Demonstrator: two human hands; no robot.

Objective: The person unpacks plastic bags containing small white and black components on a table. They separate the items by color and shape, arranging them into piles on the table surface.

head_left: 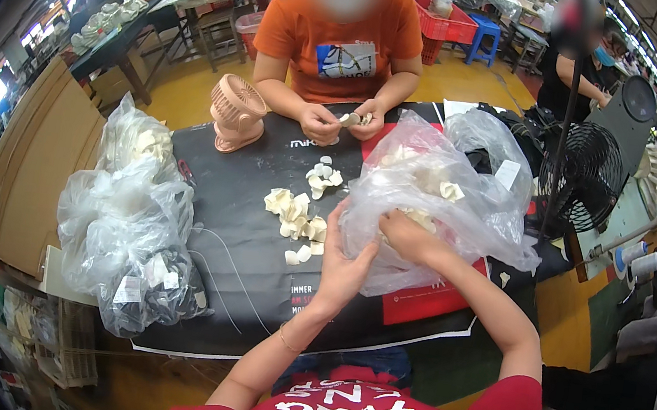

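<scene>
A large clear plastic bag (400, 165) holding cream-coloured pieces lies on the black-covered table. My left hand (347, 261) grips the bag's near left side, thumb and fingers around the plastic. Inside the bag's mouth is my right hand (408, 234), over the cream pieces (420, 217); its fingertips are hidden, so I cannot tell if they hold anything. Left of my left hand, small curled cream pieces (294, 213) lie loose on the table, with a smaller group (322, 178) farther off. Across the table, a co-worker's hands (343, 124) hold similar small pale pieces.
A pink desk fan (237, 114) stands at the far left of the table. Another filled plastic bag (127, 220) lies along the left edge, near white cords (234, 263). On the right are a black fan (585, 177) and a dark pole (567, 128). Cardboard sheets (36, 158) lean at left.
</scene>
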